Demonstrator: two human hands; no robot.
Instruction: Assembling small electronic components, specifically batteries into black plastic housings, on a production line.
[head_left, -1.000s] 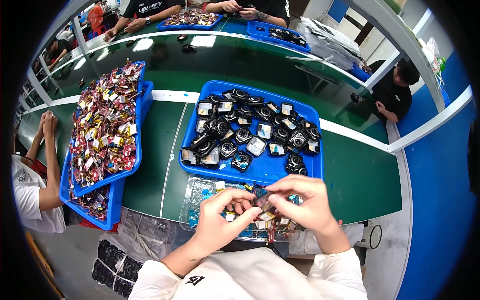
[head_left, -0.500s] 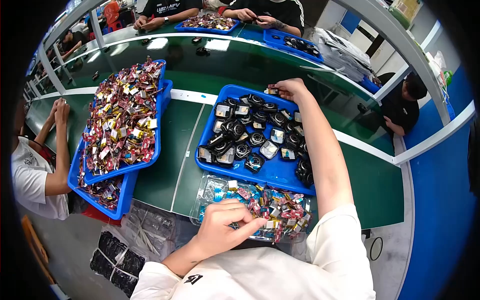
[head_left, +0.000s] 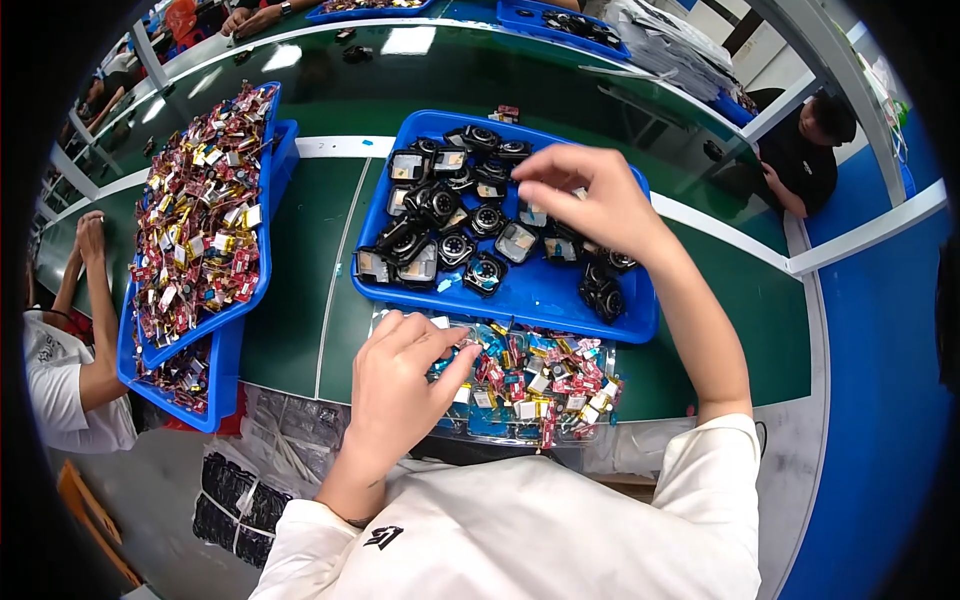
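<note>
Over blue rectangular plastic tray (head_left: 530, 292) on glossy green bench (head_left: 295, 300): person's right hand (head_left: 605, 200), arched, narrow gap between thumb and forefinger. Under and beside it, jumbled black rounded-square watch cases (head_left: 485, 273), some with pale glassy faces. Nearer body, left hand (head_left: 398, 375) above left part of clear thin-walled plastic tray (head_left: 490, 428), fingers curled, thumb slightly apart. In clear tray, tangled small red pieces with silver-and-yellow blocks (head_left: 535, 385). Similar red piece (head_left: 507, 113) just beyond blue tray's far rim.
</note>
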